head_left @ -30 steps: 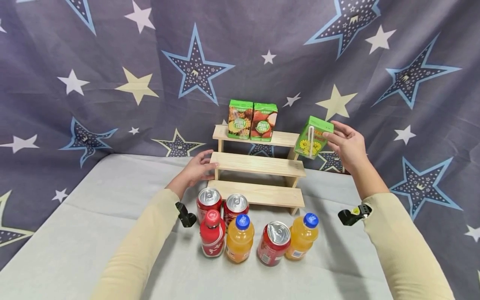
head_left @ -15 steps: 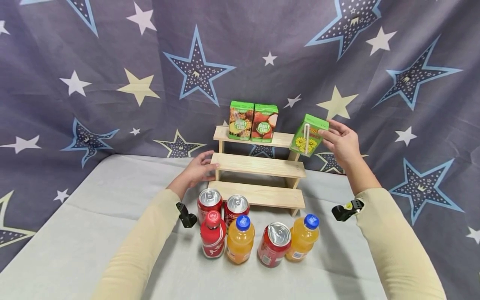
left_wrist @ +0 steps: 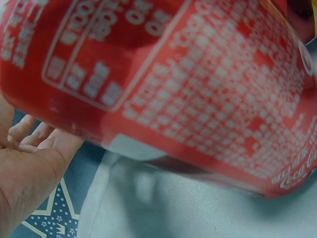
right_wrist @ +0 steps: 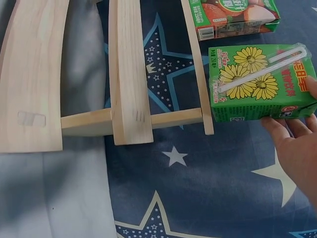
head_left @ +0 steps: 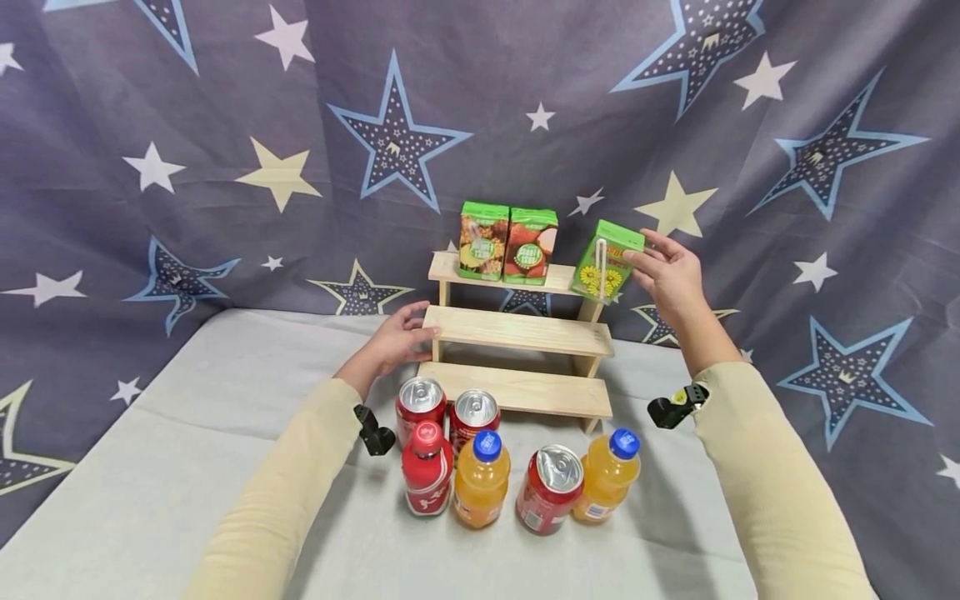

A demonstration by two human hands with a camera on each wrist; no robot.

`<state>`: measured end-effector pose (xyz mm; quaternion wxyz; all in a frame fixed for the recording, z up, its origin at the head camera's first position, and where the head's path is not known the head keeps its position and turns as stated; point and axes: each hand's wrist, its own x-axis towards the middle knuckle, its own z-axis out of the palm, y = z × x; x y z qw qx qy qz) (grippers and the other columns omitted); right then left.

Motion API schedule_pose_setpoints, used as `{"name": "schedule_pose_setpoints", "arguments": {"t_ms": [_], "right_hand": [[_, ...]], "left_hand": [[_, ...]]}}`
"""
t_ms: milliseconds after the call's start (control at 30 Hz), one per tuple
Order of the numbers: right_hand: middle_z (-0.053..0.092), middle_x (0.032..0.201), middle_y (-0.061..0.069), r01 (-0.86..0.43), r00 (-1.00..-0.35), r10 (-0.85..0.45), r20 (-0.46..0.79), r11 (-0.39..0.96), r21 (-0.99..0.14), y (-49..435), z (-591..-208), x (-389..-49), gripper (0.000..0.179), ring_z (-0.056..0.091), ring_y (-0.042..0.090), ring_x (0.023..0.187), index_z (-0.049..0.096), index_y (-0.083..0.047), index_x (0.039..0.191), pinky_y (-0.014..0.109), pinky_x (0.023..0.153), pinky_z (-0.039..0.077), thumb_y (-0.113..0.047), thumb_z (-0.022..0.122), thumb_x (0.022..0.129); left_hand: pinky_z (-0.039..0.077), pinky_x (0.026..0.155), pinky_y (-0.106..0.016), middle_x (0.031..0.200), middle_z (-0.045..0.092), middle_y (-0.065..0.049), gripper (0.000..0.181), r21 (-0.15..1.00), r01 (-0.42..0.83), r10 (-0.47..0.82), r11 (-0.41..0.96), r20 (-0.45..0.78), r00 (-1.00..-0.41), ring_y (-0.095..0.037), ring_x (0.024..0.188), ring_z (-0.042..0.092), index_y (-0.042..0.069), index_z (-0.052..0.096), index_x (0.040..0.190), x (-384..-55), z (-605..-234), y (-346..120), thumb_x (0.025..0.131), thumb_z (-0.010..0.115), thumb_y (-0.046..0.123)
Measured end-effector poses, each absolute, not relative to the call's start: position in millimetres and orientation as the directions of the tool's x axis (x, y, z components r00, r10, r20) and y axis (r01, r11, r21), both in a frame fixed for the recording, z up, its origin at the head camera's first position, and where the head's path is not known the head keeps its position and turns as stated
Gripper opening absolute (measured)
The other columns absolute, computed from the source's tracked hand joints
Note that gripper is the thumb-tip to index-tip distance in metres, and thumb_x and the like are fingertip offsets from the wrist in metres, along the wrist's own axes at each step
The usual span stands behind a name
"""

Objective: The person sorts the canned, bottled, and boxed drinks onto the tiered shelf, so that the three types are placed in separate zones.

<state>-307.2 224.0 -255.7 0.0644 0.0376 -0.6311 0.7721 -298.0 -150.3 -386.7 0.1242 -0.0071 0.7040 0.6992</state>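
Note:
My right hand (head_left: 670,271) holds a green drink carton (head_left: 604,260) with yellow flowers and a straw on its front. In the head view the carton leans slightly, overlapping the right end of the top step; the right wrist view shows its base right at that step's edge. Thumb on the front, fingers on the side and back. My left hand (head_left: 396,337) grips the left end of the middle step of the three-step wooden stand (head_left: 517,328). Two other drink cartons, one pineapple (head_left: 483,242) and one lychee (head_left: 530,247), stand side by side on the top step.
Before the stand are red cans (head_left: 421,402), a red bottle (head_left: 427,471), two orange drink bottles with blue caps (head_left: 482,482) and a dented-looking can (head_left: 551,492). A red can (left_wrist: 163,89) fills much of the left wrist view. A star-patterned cloth (head_left: 225,100) hangs behind.
My right hand has moved left and slightly up with the green carton, bringing it over the right end of the top step. My left hand stays on the stand.

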Motion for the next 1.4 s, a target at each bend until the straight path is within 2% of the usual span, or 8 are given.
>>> {"name": "schedule_pose_setpoints", "arguments": {"t_ms": [100,200,333,567,800,1033,1267,1400], "right_hand": [[0.06,0.1,-0.005,-0.14,-0.99,0.048,0.133,-0.181,-0.973,220.9,-255.6,-310.3,0.066,0.059,0.006,0.096,0.038,-0.001,0.141,0.02,0.091,0.052,-0.001,0.069,0.082],[0.06,0.103,-0.004,-0.135,-0.99,0.052,0.129,-0.155,-0.979,217.3,-255.3,-313.8,0.064,0.059,0.008,0.1,0.04,-0.004,0.14,0.031,0.106,0.043,-0.003,0.069,0.082],[0.058,0.11,-0.001,-0.136,-0.99,0.057,0.13,-0.119,-0.984,212.4,-253.7,-318.3,0.062,0.056,0.011,0.107,0.042,-0.007,0.14,0.039,0.112,0.035,-0.004,0.067,0.084],[0.061,0.102,-0.005,-0.135,-0.99,0.061,0.13,-0.101,-0.986,207.7,-252.0,-322.0,0.062,0.059,0.007,0.1,0.041,-0.005,0.14,0.029,0.101,0.046,-0.004,0.067,0.084],[0.06,0.1,-0.005,-0.144,-0.989,0.045,0.14,-0.085,-0.986,202.9,-252.1,-326.0,0.062,0.059,0.006,0.096,0.04,-0.002,0.14,0.039,0.112,0.037,-0.003,0.066,0.084],[0.06,0.102,-0.005,-0.136,-0.99,0.037,0.134,-0.05,-0.989,197.7,-252.2,-332.6,0.062,0.059,0.005,0.095,0.04,-0.003,0.14,0.035,0.108,0.042,-0.005,0.067,0.085],[0.058,0.11,0.0,-0.128,-0.992,0.004,0.128,-0.049,-0.991,190.2,-252.6,-337.7,0.061,0.058,0.006,0.098,0.036,-0.002,0.142,0.038,0.11,0.039,-0.004,0.063,0.087],[0.059,0.107,-0.003,-0.114,-0.993,-0.011,0.115,-0.063,-0.992,190.6,-252.9,-340.6,0.06,0.058,0.005,0.098,0.036,-0.002,0.142,0.036,0.11,0.039,-0.004,0.062,0.087]], "left_hand": [[0.047,0.099,-0.054,0.145,0.032,-0.024,0.069,0.983,-0.185,0.171,0.008,-0.183,-0.968,-0.043,0.127,0.041,0.015,0.019,0.149,-297.6,-386.8,-149.0,0.092,0.056,0.006],[0.048,0.098,-0.053,0.145,0.032,-0.023,0.069,0.983,-0.183,0.171,0.011,-0.182,-0.968,-0.043,0.127,0.041,0.016,0.019,0.149,-297.1,-386.3,-148.4,0.092,0.056,0.006],[0.049,0.097,-0.051,0.145,0.033,-0.023,0.068,0.984,-0.177,0.166,0.017,-0.177,-0.97,-0.042,0.126,0.043,0.017,0.02,0.149,-297.3,-385.9,-148.4,0.092,0.056,0.008],[0.048,0.098,-0.051,0.144,0.032,-0.024,0.069,0.985,-0.172,0.171,0.016,-0.172,-0.97,-0.042,0.126,0.042,0.015,0.019,0.15,-298.9,-385.7,-149.0,0.092,0.056,0.007],[0.048,0.098,-0.052,0.144,0.033,-0.023,0.069,0.984,-0.176,0.167,0.025,-0.178,-0.97,-0.042,0.126,0.043,0.017,0.02,0.149,-299.4,-385.5,-149.1,0.092,0.057,0.007],[0.049,0.097,-0.052,0.144,0.034,-0.022,0.068,0.983,-0.183,0.161,0.012,-0.183,-0.97,-0.04,0.126,0.042,0.017,0.021,0.149,-300.7,-384.5,-148.3,0.092,0.057,0.007],[0.049,0.098,-0.051,0.144,0.033,-0.023,0.068,0.983,-0.183,0.162,0.013,-0.183,-0.97,-0.042,0.126,0.042,0.017,0.02,0.149,-299.5,-385.6,-150.8,0.092,0.056,0.007],[0.049,0.097,-0.052,0.144,0.033,-0.023,0.068,0.983,-0.185,0.164,0.01,-0.184,-0.969,-0.041,0.126,0.042,0.017,0.021,0.149,-299.0,-385.9,-151.6,0.092,0.056,0.006]]}}
